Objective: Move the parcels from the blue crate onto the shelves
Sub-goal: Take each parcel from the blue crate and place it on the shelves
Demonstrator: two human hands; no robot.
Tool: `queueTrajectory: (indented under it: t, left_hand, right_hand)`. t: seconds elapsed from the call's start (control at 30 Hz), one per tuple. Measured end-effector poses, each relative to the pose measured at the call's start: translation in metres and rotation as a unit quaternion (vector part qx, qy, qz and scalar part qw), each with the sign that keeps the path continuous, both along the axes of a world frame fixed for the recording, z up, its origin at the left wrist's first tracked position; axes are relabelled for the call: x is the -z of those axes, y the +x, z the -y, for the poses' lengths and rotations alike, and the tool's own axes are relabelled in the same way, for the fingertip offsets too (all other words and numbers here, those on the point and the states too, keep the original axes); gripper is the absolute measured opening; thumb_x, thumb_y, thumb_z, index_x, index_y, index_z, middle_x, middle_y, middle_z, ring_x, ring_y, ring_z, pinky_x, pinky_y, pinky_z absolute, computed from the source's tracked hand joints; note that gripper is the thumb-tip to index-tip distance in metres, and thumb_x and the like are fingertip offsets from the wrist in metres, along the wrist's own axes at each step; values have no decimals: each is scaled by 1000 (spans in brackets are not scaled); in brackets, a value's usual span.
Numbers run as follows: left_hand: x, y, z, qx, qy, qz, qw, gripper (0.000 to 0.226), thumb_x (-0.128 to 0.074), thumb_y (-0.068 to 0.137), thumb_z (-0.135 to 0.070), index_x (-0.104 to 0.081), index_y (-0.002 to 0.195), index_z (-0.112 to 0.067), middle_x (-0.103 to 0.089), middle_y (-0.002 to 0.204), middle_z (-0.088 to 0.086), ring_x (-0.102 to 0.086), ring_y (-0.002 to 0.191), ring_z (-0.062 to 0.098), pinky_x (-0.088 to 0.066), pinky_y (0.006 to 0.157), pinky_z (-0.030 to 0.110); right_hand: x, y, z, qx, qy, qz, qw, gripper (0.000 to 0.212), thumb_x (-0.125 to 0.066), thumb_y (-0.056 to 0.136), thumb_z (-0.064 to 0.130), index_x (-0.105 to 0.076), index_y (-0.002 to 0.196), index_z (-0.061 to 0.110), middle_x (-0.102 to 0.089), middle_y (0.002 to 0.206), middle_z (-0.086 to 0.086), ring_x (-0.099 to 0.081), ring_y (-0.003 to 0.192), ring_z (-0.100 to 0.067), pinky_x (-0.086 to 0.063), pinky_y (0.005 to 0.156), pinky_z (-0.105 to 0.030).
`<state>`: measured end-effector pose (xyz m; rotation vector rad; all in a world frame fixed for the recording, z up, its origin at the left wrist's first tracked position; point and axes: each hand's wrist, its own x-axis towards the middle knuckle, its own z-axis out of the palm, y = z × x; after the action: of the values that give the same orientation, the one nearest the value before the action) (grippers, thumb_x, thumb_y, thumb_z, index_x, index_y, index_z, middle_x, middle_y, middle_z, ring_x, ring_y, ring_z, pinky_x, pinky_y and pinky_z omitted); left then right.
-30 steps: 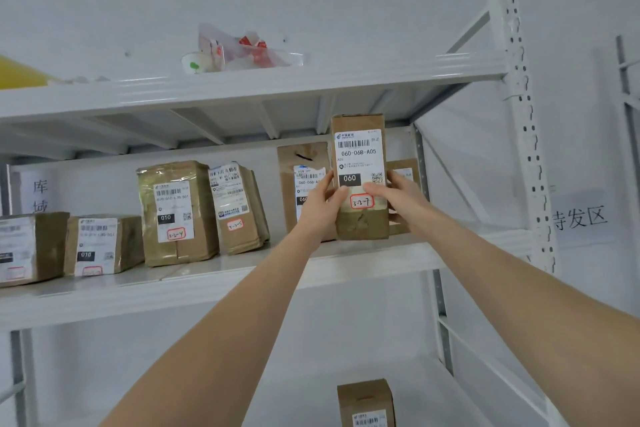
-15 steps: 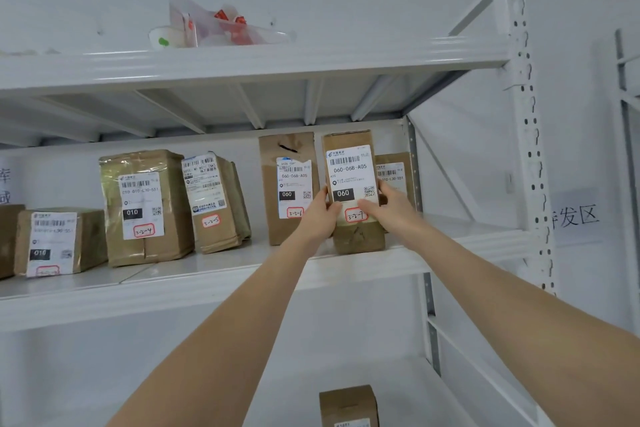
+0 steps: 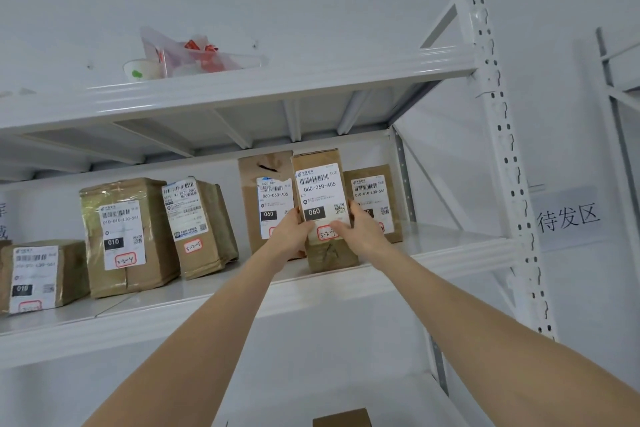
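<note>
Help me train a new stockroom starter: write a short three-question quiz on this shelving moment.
1. True or false: the left hand and the right hand both grip the upright parcel.
2. Which number fills the black box on that parcel's label? A 010, B 060, C 090.
3. Fill in: the tall taped parcel further left carries the handwritten mark 3-2-__.
Key: 1 true; 2 B; 3 the digit 4.
</note>
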<state>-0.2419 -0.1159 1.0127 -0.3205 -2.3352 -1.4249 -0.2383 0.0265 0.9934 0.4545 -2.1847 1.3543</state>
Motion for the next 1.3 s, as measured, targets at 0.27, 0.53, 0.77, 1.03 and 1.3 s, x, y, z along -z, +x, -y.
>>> queueTrajectory:
  t: [0.27,0.53,0.77,1.03,1.3]
  left_hand:
    - [-6,-1,7,-31,-55,-6,998,34,-47,95,-20,-46,129,-14,-61,123,5,-61,106,29,-51,92,47]
    - [-2,-1,10,-17,-33,-3,999,35,-50,93,-22,-45,127,-15,-62,120,8,-64,102,31,-55,85,49]
    - [-14,4,16,-58,-78,-25,995,45,-53,93,-32,-40,132,-12,-57,125,4,-59,107,27,-51,86,38]
    - [-75,14,15,-219,-296,-335,867,59,-50,93,-15,-26,146,-12,-33,147,7,-33,134,25,-44,97,41]
    - [-85,3,0,-181,-436,-286,834,64,-50,96,-24,-18,149,-10,-33,148,8,-32,136,25,-36,104,38]
  right_hand:
    - [0,-2,9,3,11,5,1000,55,-55,96,23,-31,145,17,-53,138,-2,-51,123,-21,-45,101,-40]
    - [5,0,10,41,14,-14,999,44,-54,96,22,-42,138,13,-56,133,-2,-52,120,-22,-42,91,-31]
    - [5,-1,11,50,16,-12,999,52,-59,94,21,-37,140,14,-53,136,-3,-50,123,-22,-40,95,-31]
    - [12,11,8,227,193,-167,940,74,-58,93,32,-14,152,18,-13,159,0,-12,146,-20,-27,116,-41]
    - [23,13,10,202,396,-241,863,70,-59,93,14,-20,150,5,-7,160,-8,-7,148,-23,-15,116,-34]
